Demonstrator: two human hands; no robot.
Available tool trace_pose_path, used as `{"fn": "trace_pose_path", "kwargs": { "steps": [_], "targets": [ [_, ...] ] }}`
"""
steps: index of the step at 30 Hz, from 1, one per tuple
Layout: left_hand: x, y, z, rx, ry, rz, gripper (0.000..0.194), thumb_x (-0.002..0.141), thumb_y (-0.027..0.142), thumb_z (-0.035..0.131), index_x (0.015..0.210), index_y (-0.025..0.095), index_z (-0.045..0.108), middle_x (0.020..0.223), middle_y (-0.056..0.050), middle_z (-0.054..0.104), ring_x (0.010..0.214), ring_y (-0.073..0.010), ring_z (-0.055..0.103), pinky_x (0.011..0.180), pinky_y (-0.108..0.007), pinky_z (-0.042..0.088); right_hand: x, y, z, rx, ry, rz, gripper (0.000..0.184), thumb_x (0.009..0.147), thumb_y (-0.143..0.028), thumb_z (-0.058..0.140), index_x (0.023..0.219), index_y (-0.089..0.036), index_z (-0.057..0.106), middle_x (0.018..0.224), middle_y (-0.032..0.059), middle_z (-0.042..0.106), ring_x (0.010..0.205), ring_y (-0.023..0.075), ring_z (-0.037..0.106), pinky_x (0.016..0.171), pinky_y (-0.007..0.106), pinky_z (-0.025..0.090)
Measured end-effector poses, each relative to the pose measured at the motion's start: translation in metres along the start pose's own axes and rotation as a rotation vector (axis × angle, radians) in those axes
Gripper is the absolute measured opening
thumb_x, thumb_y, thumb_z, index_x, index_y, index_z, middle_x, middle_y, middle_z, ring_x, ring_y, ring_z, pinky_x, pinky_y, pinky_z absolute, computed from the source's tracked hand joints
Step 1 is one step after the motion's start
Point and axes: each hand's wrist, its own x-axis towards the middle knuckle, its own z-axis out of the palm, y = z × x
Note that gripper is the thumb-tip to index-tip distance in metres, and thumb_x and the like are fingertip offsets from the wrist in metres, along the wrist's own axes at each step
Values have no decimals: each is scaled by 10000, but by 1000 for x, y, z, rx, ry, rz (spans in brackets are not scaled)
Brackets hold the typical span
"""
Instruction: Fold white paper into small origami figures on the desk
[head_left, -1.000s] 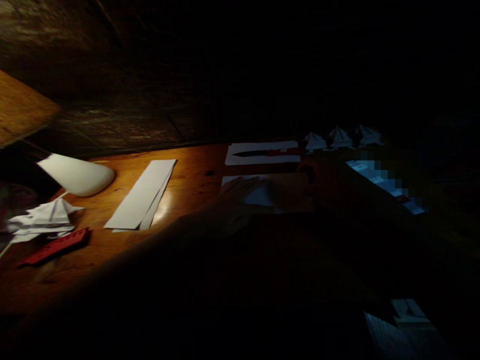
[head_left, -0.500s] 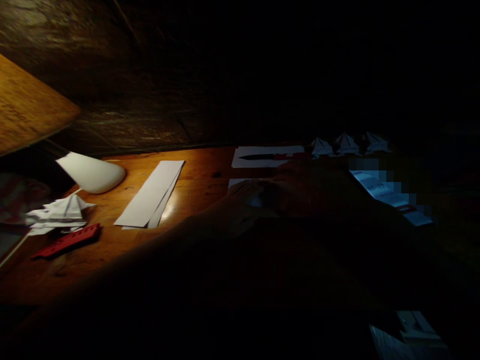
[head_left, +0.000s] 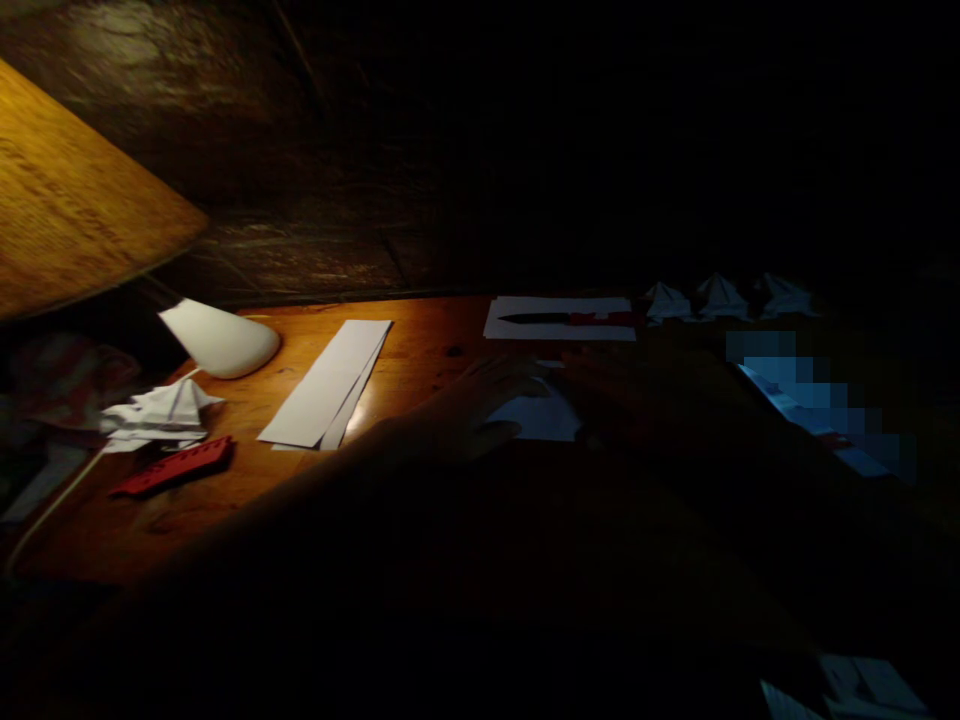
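Observation:
A sheet of white paper (head_left: 544, 412) lies on the wooden table between my two hands, partly in shadow. My left hand (head_left: 484, 400) rests on its left side, fingers stretched forward and the thumb apart from them. On the paper's right side, my right hand (head_left: 611, 395) is almost lost in the dark, so its fingers cannot be made out. Just beyond the hands, a knife (head_left: 534, 319) with a dark blade and red handle lies across a stack of white paper (head_left: 495, 327).
Long paper strips (head_left: 324, 385) lie to the left. Further left are a red perforated object (head_left: 176, 468), a folded paper piece (head_left: 161, 415) and a lamp with a white base (head_left: 225, 340). Several folded paper shapes (head_left: 721, 297) line the back right, near a bluish lit object (head_left: 795, 405).
The view has swung left, so things sit further right. My hands have come apart somewhat, and more of the paper between them shows.

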Motion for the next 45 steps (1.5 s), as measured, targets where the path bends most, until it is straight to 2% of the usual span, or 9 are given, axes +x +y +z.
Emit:
{"fn": "trace_pose_path", "kwargs": {
  "steps": [2,5,13,16,25,30,36,40,45],
  "targets": [
    [-3,-8,-8,1,6,-8,363,957,171,592,1305,251,656,1630,-100,420,1550,-328,327,1241,-619,320,1,-3,-4,-16,-20,-6,735,975,-634,562,1592,-250,456,1718,157,290,1584,402,263,1232,684,282],
    [-7,-18,-15,-26,-8,-8,320,946,151,604,1218,270,724,1613,-85,441,1535,-336,355,1223,-628,345,2,-5,-7,-36,-20,-26,679,988,-651,526,1563,-289,504,1729,125,272,1577,403,280,1228,674,304],
    [-8,-25,-12,-86,-15,8,330,958,171,613,1255,270,714,1609,-105,430,1520,-312,393,1200,-586,403,-1,4,0,-38,-9,-22,691,963,-649,580,1584,-373,454,1741,78,250,1572,422,285,1224,699,293],
    [-7,-24,-13,-95,-13,21,318,957,187,621,1250,264,720,1597,-112,443,1490,-305,431,1190,-579,413,-2,2,-3,-34,-4,-27,682,979,-630,567,1590,-352,447,1738,75,261,1582,398,268,1248,673,271],
    [-7,-20,-15,-77,-21,-17,333,958,196,627,1263,301,713,1596,-79,450,1471,-300,443,1189,-586,411,-2,-3,-6,21,-11,-13,663,990,-654,523,1547,-295,525,1733,97,278,1587,378,264,1246,645,304],
    [-6,-21,-14,-97,-24,-4,397,944,155,613,1291,326,703,1611,-50,434,1493,-294,410,1206,-586,393,-1,-4,-8,37,18,1,600,957,-611,618,1513,-397,547,1716,26,337,1573,377,307,1248,643,315],
    [-6,-23,-15,-97,-23,6,376,963,174,610,1296,325,698,1603,-65,438,1479,-304,425,1191,-596,392,-1,-3,-6,12,18,-28,579,1013,-574,539,1518,-293,556,1716,88,328,1571,368,315,1244,628,335],
    [-5,-20,-12,-40,-7,17,375,997,213,601,1349,329,652,1595,-79,440,1480,-302,420,1185,-589,397,-1,-3,-6,15,29,-41,575,997,-541,581,1534,-340,532,1713,48,344,1575,358,312,1255,620,323],
    [-2,-10,-4,40,26,-20,447,1001,303,634,1444,324,577,1604,-101,413,1480,-335,403,1200,-618,375,0,-8,-10,5,34,-9,560,992,-487,589,1518,-296,563,1690,94,381,1552,383,356,1220,653,364]
  ]
}}
